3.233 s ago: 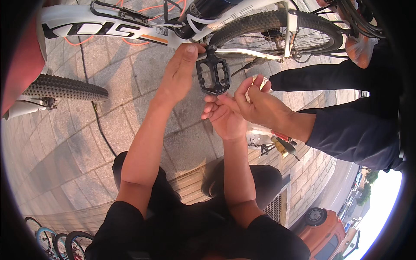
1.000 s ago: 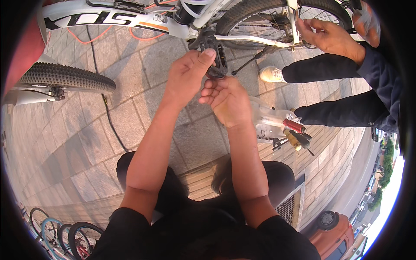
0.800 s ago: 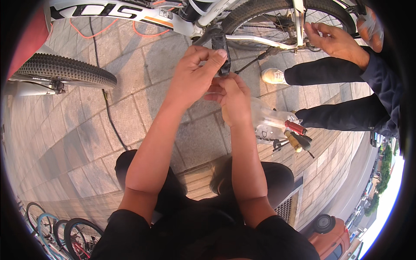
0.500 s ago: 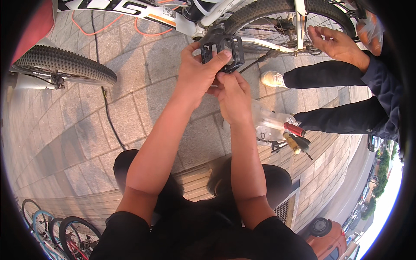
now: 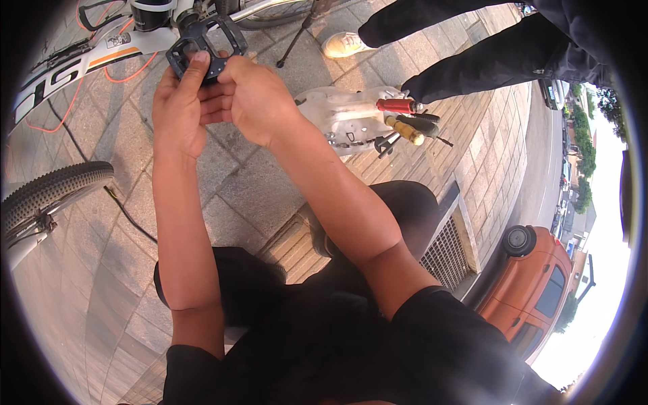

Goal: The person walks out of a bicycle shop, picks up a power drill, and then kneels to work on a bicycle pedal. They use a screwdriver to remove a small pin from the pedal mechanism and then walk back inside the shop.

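My left hand (image 5: 177, 111) grips the near side of a black bicycle pedal (image 5: 212, 37), its thumb pressed on the frame of the pedal. My right hand (image 5: 260, 101) is closed at the pedal's lower edge, with curled fingers beside my left hand; some fingertips are hidden. The pedal sits by the crank area of a white bicycle frame (image 5: 108, 50) with an orange stripe. A translucent plastic container (image 5: 337, 115) lies right of my hands, bearing a red-handled tool (image 5: 395, 106), a yellow-handled tool (image 5: 403, 128) and darker tools.
Another person's dark-trousered legs (image 5: 486, 61) and pale shoe (image 5: 341, 44) stand at upper right. A tyre (image 5: 54, 189), black cable (image 5: 131, 219) and orange cord (image 5: 54, 128) are left. A metal grate (image 5: 442, 253) is right of my knee; an orange car (image 5: 540, 290) is beyond.
The pedal has tilted, and both my hands have closed on it. The view has swung, so the bike sits higher and further left. The other person's hand has left view.
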A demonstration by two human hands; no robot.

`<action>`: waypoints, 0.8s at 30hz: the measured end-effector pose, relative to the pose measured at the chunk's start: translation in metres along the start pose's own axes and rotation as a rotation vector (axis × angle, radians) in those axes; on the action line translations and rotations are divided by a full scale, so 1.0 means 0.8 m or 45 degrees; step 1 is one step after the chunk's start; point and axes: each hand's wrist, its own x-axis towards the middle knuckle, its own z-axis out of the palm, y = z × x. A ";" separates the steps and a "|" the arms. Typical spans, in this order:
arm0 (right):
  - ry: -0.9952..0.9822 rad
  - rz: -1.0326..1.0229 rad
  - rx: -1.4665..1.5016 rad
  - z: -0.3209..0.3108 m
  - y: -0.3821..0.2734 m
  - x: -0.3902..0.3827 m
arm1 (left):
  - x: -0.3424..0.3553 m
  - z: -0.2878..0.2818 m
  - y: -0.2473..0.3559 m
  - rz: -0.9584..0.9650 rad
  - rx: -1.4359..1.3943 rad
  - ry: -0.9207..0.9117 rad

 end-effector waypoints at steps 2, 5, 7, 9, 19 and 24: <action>0.132 0.056 -0.137 0.002 -0.012 -0.016 | -0.004 0.013 0.004 -0.047 -0.038 -0.042; -0.027 0.071 -1.010 -0.010 -0.038 -0.054 | 0.009 0.011 -0.009 0.070 -0.180 -0.118; -0.013 -0.179 -1.564 -0.032 -0.071 -0.090 | 0.017 -0.004 -0.011 0.113 -0.218 -0.158; 0.279 -0.525 -1.701 -0.056 -0.116 -0.123 | 0.017 -0.011 -0.007 0.106 -0.250 -0.177; -0.147 0.273 -3.342 -0.136 -0.066 -0.164 | 0.017 -0.049 0.013 0.003 -0.358 -0.129; -0.007 0.128 -3.038 -0.136 -0.059 -0.153 | 0.011 -0.045 0.037 0.511 0.308 0.336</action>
